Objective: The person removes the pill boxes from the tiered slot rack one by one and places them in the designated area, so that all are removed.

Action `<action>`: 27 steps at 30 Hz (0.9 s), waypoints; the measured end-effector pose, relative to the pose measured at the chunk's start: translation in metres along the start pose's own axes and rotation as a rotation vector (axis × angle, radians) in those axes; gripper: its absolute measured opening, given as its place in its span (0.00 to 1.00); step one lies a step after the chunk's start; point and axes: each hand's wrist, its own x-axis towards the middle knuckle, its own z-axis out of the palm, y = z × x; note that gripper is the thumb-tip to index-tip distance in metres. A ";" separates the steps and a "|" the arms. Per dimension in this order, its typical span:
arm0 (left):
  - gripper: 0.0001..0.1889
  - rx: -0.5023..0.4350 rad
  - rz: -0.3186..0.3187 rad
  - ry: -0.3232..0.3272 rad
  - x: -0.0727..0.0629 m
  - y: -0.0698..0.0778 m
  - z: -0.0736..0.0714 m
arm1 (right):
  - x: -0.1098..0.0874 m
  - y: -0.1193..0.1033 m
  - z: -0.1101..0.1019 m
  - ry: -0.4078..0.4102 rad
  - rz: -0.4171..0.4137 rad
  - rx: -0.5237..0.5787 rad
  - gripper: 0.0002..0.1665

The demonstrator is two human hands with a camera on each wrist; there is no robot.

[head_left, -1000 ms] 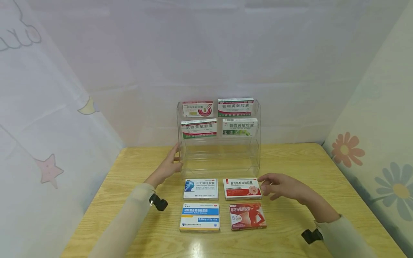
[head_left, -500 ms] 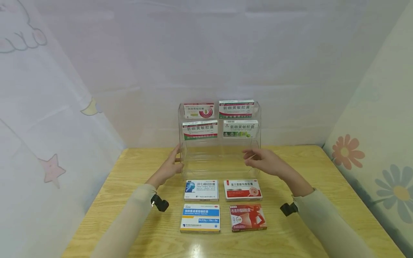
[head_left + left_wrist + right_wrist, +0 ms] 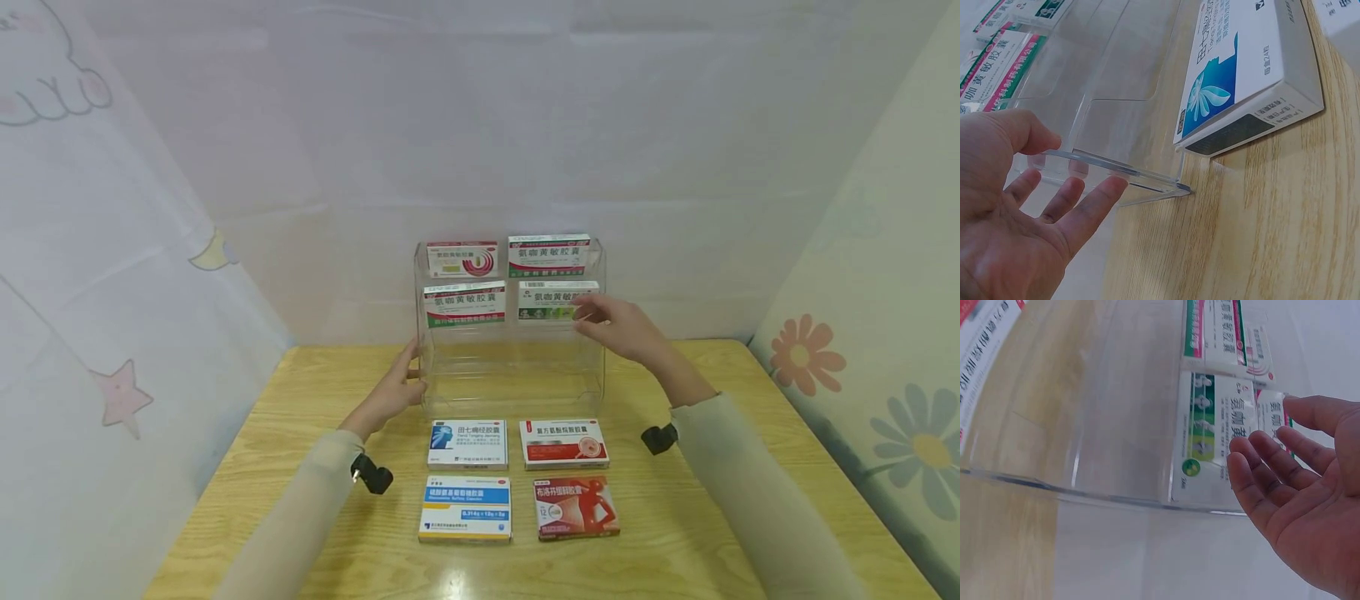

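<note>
Right hand [image 3: 618, 327] hanging at green box [image 3: 543, 298], left hand [image 3: 388, 396] gripping rack [image 3: 517, 371]

In the head view, the green box is sitting on the right of the rack's second tier from the top, its long axis running left to right along the tier. A striped box [image 3: 463, 304] is sitting to its left. The right hand is hanging at the green box's right end, fingertips covering part of the face, which is putting the box to that hand's left. The left hand is standing farther off, lower at the rack's left side. On the desk [image 3: 270, 433], a white box [image 3: 468, 444], a red-white box [image 3: 565, 442], a blue box [image 3: 465, 508] and a red box [image 3: 576, 507] are lying in front of the rack.

In the left wrist view, the left hand is holding the rack's clear side edge between thumb and fingers.

In the right wrist view, the right hand is showing its palm, fingers loosely bent, thumb well apart, holding nothing. Its fingertips are overlapping the green box's face; whether they are touching cannot be told.
</note>
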 end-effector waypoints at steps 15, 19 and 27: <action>0.48 0.012 -0.001 -0.001 0.000 0.001 -0.001 | 0.022 0.000 -0.032 0.051 0.035 -0.069 0.30; 0.48 0.012 0.002 -0.001 -0.001 0.002 -0.002 | 0.029 -0.002 -0.036 0.031 0.050 -0.104 0.30; 0.48 0.001 0.011 -0.011 -0.001 0.001 0.000 | 0.039 0.000 -0.042 0.000 0.098 -0.164 0.28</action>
